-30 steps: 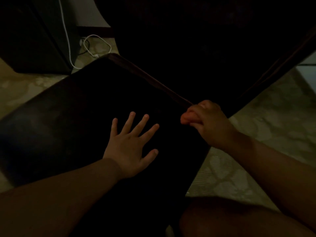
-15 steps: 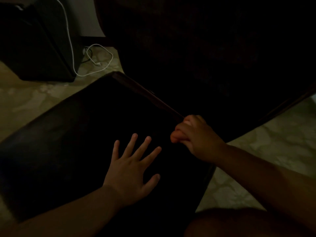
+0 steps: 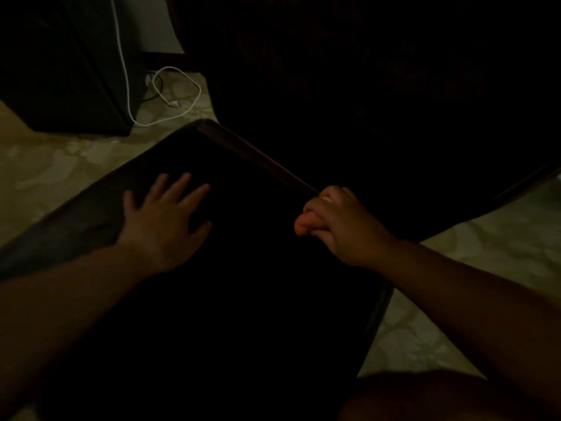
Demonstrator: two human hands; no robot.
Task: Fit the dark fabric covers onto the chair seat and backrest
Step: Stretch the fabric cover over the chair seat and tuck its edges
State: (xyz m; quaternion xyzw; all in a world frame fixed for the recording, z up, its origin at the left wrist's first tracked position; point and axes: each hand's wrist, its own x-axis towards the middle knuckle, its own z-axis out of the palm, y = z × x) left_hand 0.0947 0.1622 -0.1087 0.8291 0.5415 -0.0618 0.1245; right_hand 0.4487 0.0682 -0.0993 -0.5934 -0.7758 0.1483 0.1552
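Dark cloth is about all one can make out in this dim room: the cover (image 3: 258,268) lies over the seat (image 3: 243,153), which sits low over a pale patterned floor (image 3: 60,165). The left hand (image 3: 164,220) rests flat on it, fingers spread and straight, pressing it down. The right hand (image 3: 337,223) is clenched at the seat's far edge, and it seems to pinch the hem there, though the cloth inside the fist cannot be seen. I would judge the cover light, soft and stretchy, not fragile, liable to slide on the seat unless pinned; the hem at edges and corners looks the best place to take hold. Much is lost in shadow: the backrest cannot be told from the black mass behind, any second cover is not to be found, and the seat's near end is cut off by the arms. A white cable (image 3: 170,95) loops on the floor beyond.
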